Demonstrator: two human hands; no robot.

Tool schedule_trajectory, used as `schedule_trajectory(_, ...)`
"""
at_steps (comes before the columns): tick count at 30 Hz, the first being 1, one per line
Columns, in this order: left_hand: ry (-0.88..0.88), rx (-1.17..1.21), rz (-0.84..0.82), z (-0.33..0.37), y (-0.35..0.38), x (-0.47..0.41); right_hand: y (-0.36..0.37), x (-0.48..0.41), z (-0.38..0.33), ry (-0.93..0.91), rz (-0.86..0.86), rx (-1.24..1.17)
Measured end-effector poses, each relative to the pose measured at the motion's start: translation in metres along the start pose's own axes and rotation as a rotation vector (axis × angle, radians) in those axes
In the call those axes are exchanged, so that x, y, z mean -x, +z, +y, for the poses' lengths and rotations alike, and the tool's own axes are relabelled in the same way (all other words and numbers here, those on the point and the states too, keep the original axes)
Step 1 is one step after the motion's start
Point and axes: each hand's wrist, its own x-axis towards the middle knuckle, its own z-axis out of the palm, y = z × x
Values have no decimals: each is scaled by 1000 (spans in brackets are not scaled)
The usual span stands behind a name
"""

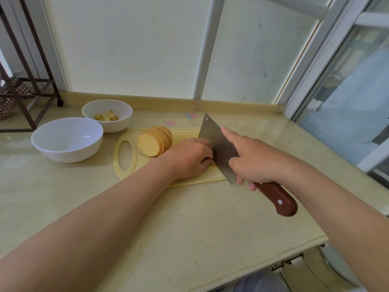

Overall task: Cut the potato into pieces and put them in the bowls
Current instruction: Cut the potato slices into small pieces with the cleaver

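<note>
Gripping the brown-handled steel cleaver (219,148), the right hand (252,161) laid a forefinger along the blade; the left hand (189,159) curled over a potato piece (213,164) on the yellow cutting board (185,133), beside the sliced potato (154,141). Counter stickers (170,123) were unreadable.

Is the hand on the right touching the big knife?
Touching. The head view shows the right hand with its fingers curled round the wooden handle of the knife, and its forefinger lying along the blade.
</note>
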Motion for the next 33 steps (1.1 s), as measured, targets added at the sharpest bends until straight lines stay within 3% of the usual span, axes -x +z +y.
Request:
schedule_trajectory(22, -29, 29, 29, 2, -2, 0, -2, -23, -3, -1, -15, -64)
schedule_trajectory(33, -64, 51, 36, -1, 3, 1, -35, -3, 55, 35, 88, -414)
